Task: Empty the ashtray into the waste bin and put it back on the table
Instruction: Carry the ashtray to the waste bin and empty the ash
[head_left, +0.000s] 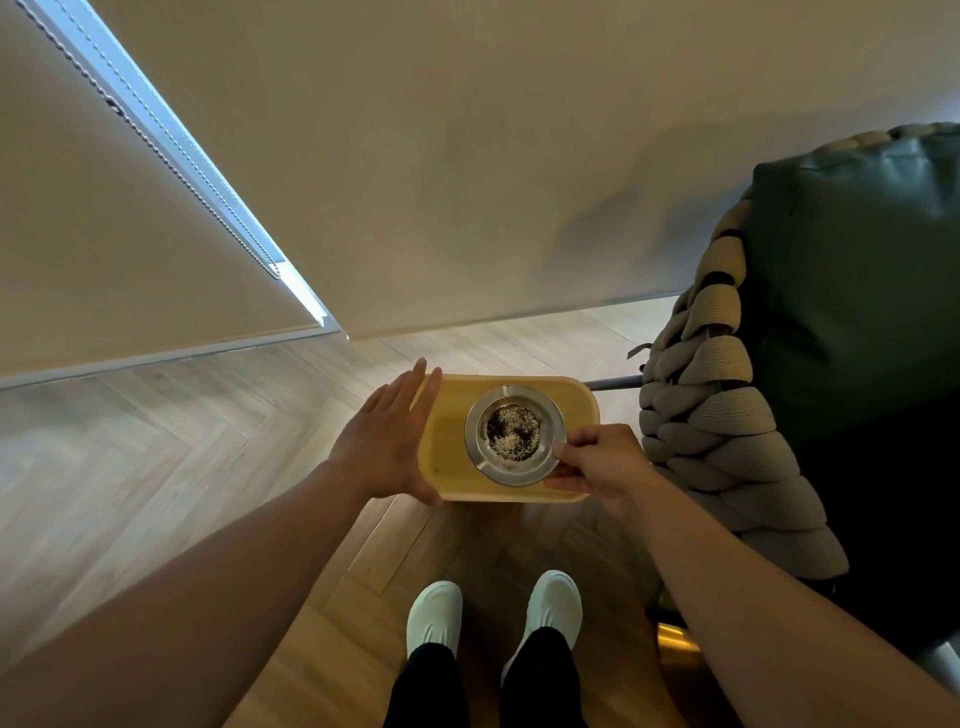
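One waste bin (441, 457): yellow, rounded-oblong, open at the top, standing on the wooden floor (156, 467) just ahead of your two white shoes (434, 616).

One ashtray (514, 435): round, silver metal, with a broad flat rim and a sunken centre. The centre holds a dark heap flecked with pale grains. It sits level, right way up, over the right half of the waste bin's opening.

Two hands. Your right hand (602, 462) is closed in a pinch on the ashtray's near right rim, thumb and fingers gripping the metal edge. Your left hand (387, 441) is spread flat with fingers straight, holding nothing, its palm against the waste bin's left wall and the thumb at its near left corner.

One chair (831, 338): dark green cushion, thick braided beige rope side, just right of the waste bin.

One roller blind (104, 208): beige, beaded chain, well left of the waste bin.
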